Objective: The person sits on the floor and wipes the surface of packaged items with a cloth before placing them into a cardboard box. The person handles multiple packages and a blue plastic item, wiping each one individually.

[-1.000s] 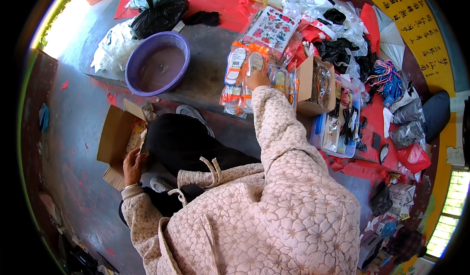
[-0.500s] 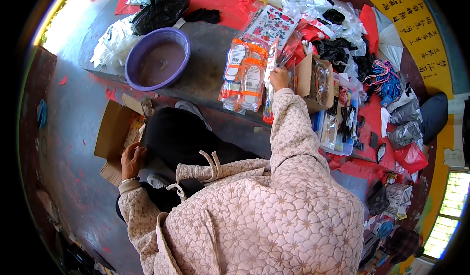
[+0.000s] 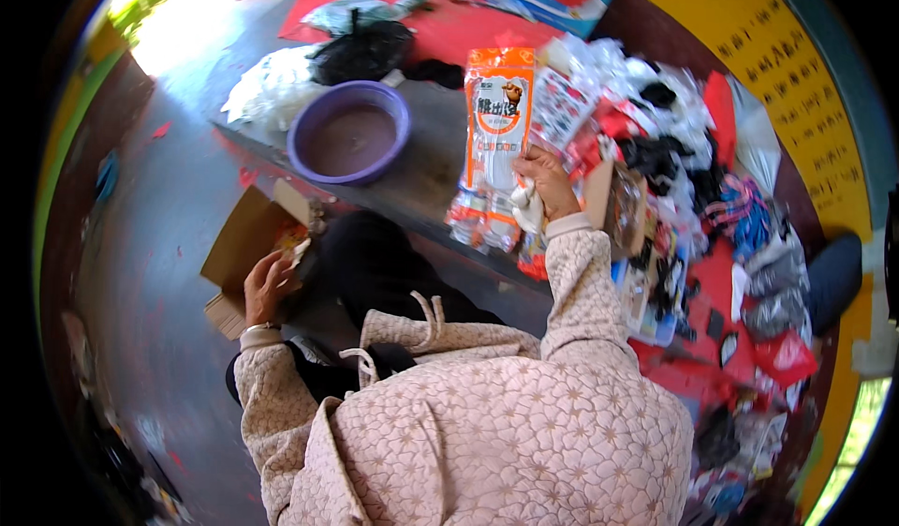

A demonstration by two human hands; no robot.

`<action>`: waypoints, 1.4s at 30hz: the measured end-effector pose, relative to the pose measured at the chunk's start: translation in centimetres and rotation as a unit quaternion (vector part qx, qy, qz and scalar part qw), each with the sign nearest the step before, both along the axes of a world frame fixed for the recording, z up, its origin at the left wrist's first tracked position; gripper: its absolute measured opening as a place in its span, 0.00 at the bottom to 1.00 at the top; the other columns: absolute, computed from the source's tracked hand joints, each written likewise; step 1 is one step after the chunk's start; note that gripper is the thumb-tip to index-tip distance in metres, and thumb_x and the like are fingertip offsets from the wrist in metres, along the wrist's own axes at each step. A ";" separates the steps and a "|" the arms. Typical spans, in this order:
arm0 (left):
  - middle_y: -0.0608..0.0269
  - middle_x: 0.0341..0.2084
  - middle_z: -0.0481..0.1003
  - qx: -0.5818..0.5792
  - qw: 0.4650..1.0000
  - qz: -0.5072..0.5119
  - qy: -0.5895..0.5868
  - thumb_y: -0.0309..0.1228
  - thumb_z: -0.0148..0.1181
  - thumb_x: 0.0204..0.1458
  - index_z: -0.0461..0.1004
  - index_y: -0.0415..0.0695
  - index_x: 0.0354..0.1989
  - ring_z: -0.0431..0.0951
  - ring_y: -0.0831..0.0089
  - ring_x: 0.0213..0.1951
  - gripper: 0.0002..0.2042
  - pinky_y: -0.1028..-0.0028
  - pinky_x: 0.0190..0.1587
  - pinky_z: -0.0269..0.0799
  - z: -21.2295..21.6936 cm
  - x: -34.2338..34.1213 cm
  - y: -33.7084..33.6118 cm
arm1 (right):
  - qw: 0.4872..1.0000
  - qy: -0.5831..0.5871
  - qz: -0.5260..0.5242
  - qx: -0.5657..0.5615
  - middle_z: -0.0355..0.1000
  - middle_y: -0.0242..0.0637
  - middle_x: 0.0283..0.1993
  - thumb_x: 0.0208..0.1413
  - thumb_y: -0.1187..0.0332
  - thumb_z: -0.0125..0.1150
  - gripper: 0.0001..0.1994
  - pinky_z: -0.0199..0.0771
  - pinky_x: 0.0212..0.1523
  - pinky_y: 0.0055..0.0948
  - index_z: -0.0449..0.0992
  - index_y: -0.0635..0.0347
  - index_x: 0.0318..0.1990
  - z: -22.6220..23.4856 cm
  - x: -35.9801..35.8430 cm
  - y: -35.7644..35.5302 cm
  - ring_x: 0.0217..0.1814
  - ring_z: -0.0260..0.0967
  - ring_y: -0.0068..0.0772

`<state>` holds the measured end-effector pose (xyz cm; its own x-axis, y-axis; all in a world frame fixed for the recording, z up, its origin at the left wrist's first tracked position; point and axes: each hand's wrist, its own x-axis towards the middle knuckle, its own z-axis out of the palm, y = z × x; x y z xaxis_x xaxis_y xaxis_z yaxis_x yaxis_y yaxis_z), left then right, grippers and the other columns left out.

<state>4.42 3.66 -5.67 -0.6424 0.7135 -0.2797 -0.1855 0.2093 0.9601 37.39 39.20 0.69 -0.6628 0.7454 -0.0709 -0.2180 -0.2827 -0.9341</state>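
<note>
My right hand (image 3: 551, 181) pinches the lower edge of a flat clear packet with an orange printed top (image 3: 501, 114), held upright above the ledge. A crumpled white piece (image 3: 527, 209) hangs at the same fingers; I cannot make out what it is. Under the packet lies a pile of similar orange and clear packets (image 3: 482, 224), partly covered by it. My left hand (image 3: 269, 287) rests against an opened cardboard box (image 3: 242, 236) at the left, its fingers slightly curved and apart. Orange and pale items (image 3: 292, 240) show inside the box, partly hidden by the hand.
A purple basin (image 3: 302, 156) of murky water stands on the grey ledge (image 3: 435, 142). White and black plastic bags (image 3: 361, 56) lie behind it. Right of my hand are a small cardboard box (image 3: 599, 193), a plastic bin (image 3: 646, 325) and heaped bags on red sheeting.
My right hand has lifted an orange-topped packet off the pile and turned its printed face into view. My left hand has stayed at the box, its fingers loosened. The whole view has shifted slightly.
</note>
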 end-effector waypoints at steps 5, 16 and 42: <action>0.55 0.54 0.64 0.147 0.986 -0.033 -0.069 0.49 0.48 0.55 0.57 0.40 0.60 0.65 0.67 0.55 0.30 0.67 0.56 0.61 7.3 1.0 1.1 | 0.975 0.055 0.214 0.015 0.74 0.32 0.35 0.49 0.78 0.53 0.11 0.70 0.36 0.17 0.75 0.64 0.41 8.1 -11.2 -6.0 0.34 0.71 0.17; 0.51 0.43 0.73 0.417 0.852 0.185 -0.258 0.40 0.43 0.59 0.61 0.36 0.53 0.76 0.62 0.41 0.20 0.62 0.44 0.75 5.1 -5.3 -4.7 | 0.849 -0.069 0.499 -0.162 0.73 0.31 0.31 0.55 0.74 0.49 0.08 0.71 0.28 0.18 0.74 0.63 0.39 1.6 -30.8 -25.0 0.25 0.68 0.19; 0.52 0.47 0.70 0.389 0.850 0.140 -0.327 0.49 0.30 0.61 0.57 0.42 0.56 0.75 0.60 0.45 0.25 0.64 0.45 0.75 5.5 -4.2 -4.5 | 0.818 0.132 0.232 0.510 0.71 0.44 0.37 0.43 0.81 0.53 0.10 0.69 0.43 0.35 0.74 0.63 0.35 2.8 -39.0 -24.5 0.41 0.69 0.45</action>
